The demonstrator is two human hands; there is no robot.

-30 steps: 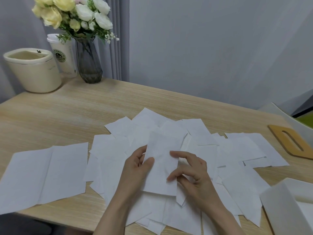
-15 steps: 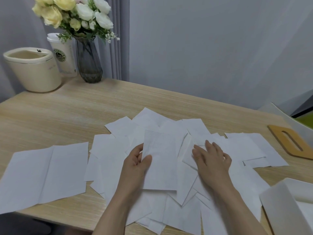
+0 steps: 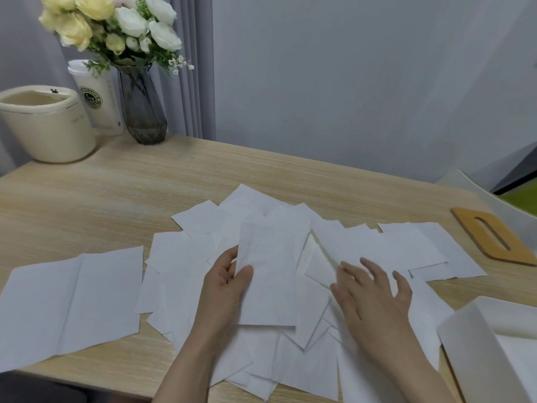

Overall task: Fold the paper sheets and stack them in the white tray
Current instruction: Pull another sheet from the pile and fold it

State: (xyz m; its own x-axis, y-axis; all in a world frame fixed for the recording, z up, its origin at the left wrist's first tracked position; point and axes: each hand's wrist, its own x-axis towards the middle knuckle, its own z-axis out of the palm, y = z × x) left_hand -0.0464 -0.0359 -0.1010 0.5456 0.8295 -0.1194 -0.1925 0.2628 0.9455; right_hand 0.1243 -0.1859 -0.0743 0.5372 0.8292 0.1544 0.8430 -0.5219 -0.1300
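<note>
Several white paper sheets [image 3: 386, 248] lie scattered and overlapping across the middle of the wooden table [image 3: 122, 193]. My left hand [image 3: 225, 289] pinches the left edge of a folded sheet [image 3: 270, 280], thumb on top, holding it above the pile. My right hand [image 3: 374, 301] lies flat with spread fingers on loose sheets to the right of it. A large unfolded sheet [image 3: 72, 301] with a crease lies apart at the left. The white tray [image 3: 476, 353] stands at the bottom right corner, with paper inside.
A cream round container [image 3: 43, 126], a paper coffee cup [image 3: 96, 106] and a grey glass vase of flowers [image 3: 142, 112] stand at the back left. A wooden lid with a slot [image 3: 494, 234] lies at the right edge. A grey wall runs behind the table.
My right hand let go of the folded sheet and moved right, flattening onto the loose sheets. My left hand keeps holding the folded sheet in about the same place.
</note>
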